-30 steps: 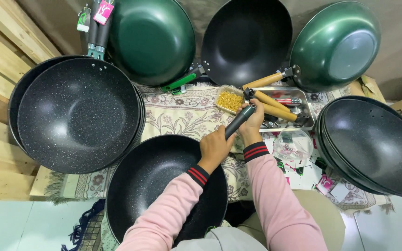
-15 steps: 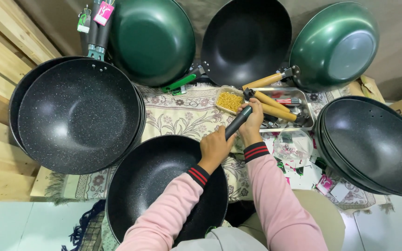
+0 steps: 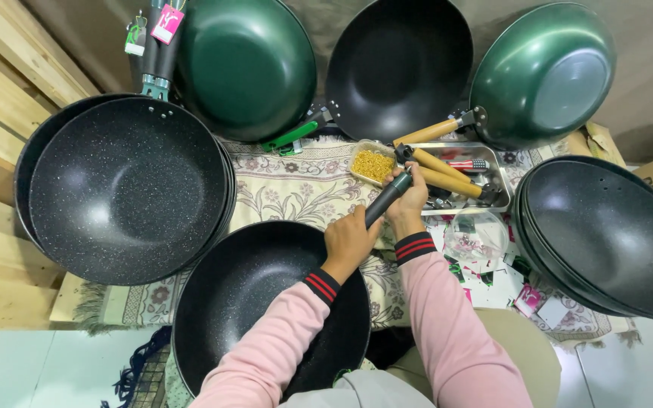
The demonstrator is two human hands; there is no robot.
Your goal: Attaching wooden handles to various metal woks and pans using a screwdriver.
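A black speckled wok (image 3: 258, 295) lies in front of me on a patterned cloth (image 3: 296, 189). Its dark handle (image 3: 388, 198) points up and to the right. My left hand (image 3: 349, 240) grips the base of that handle where it meets the wok's rim. My right hand (image 3: 410, 204) is wrapped around the handle's upper end. Both arms wear pink sleeves with dark, red-striped cuffs.
A stack of black woks (image 3: 126, 185) sits at left, another stack (image 3: 606, 234) at right. Two green woks (image 3: 247, 64) (image 3: 542, 72) and a black one (image 3: 398, 64) lean at the back. A metal tray (image 3: 493, 162) holds wooden handles; beside it a small box of yellow bits (image 3: 372, 164). Wooden boards at far left.
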